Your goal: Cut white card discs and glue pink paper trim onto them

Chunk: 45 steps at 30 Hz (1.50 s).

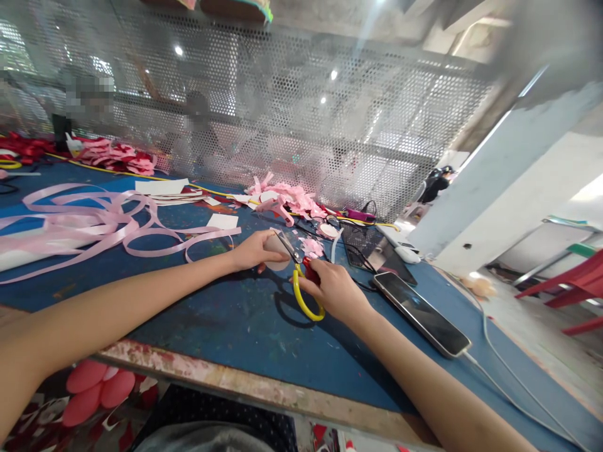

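My left hand [253, 251] is closed with thumb and fingers pinching a pale, rounded piece of paper [277, 264] above the blue tabletop. In my right hand [338, 290] is a pair of scissors [308, 306] with yellow handles, its fingers wrapped round the grips. The blades point up and left and meet the edge of the paper; whether they are cutting into it I cannot tell. Just beyond the scissors lie small pink scraps [311, 247]. A red patch shows at the right fingers, partly hidden by them.
Loose pink ribbon [136, 237] curls across the left side. A pile of pink cut pieces [296, 199] and stacked white cards [162, 188] lie at the back, before a perforated metal screen [301, 119]. A charging phone [421, 314] and dark tablet [377, 254] are at right.
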{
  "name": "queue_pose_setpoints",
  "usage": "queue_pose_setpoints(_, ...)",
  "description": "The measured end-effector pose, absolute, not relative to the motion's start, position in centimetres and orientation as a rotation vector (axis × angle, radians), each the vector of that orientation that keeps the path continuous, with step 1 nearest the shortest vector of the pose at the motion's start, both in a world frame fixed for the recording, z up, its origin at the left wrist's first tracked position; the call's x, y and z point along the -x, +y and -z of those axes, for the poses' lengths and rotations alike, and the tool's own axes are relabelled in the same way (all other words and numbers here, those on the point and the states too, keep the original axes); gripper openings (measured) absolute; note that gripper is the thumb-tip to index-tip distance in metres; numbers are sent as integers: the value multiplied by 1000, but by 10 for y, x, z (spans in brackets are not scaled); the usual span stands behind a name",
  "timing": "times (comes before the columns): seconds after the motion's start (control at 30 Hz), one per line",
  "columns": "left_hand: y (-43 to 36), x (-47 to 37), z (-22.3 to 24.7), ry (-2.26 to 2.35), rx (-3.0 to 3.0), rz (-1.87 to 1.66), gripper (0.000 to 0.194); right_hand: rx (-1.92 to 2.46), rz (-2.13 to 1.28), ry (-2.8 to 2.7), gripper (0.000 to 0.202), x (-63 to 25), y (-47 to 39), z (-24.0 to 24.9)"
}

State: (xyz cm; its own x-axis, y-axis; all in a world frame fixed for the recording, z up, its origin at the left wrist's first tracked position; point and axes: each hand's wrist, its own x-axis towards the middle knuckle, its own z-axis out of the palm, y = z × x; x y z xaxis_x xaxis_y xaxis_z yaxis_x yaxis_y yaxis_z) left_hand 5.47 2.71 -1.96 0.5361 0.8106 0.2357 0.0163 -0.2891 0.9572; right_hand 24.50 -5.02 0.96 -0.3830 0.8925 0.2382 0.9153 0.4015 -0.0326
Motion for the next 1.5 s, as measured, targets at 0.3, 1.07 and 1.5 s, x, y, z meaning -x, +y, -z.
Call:
queue_pose_setpoints(0.3, 12, -56, 15, 732, -1909, -817, 34, 1589, 215, -2360, 35, -244, -54, -5)
queue_pose_setpoints(1.07, 23, -50, 4, 882, -1940, -1004, 25, 1611, 172, -2374, 25, -243, -49, -7)
queue_pose_setpoints(1.5, 11, -69, 15, 646, -1070, -1134, 39, 1463, 58, -2149, 35, -244, -50, -7)
